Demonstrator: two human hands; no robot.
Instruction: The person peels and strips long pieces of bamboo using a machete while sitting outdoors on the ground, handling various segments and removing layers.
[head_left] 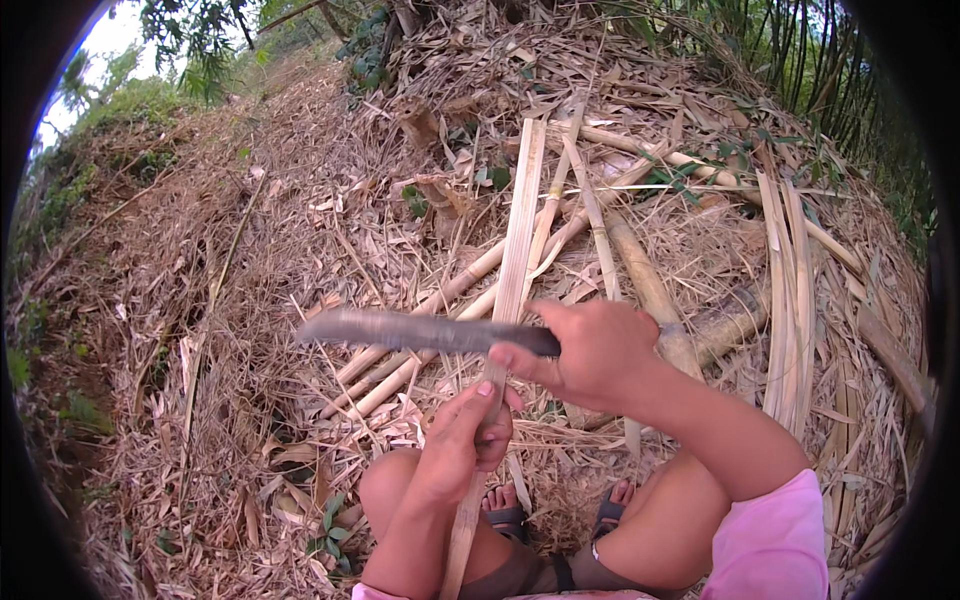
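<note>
A long, pale split bamboo strip (519, 230) runs from my lap up and away in front of me. Around its lower part the fingers of my left hand (458, 442) are wrapped. My right hand (605, 350) is closed on the dark handle end of a machete (420, 328). The blade points left, slightly blurred, and lies crosswise over the strip just above my left hand. Whether its edge is touching the bamboo, I cannot tell. My right thumb is close to the strip, under the blade.
Several bamboo poles (470, 275) lie crossed on the dry leaves beyond my knees. A thicker bamboo length (645, 270) is among them. To the right rests a bundle of split strips (790, 300). Cut stumps (440, 196) stick up ahead. My sandalled feet (507, 512) are below my hands.
</note>
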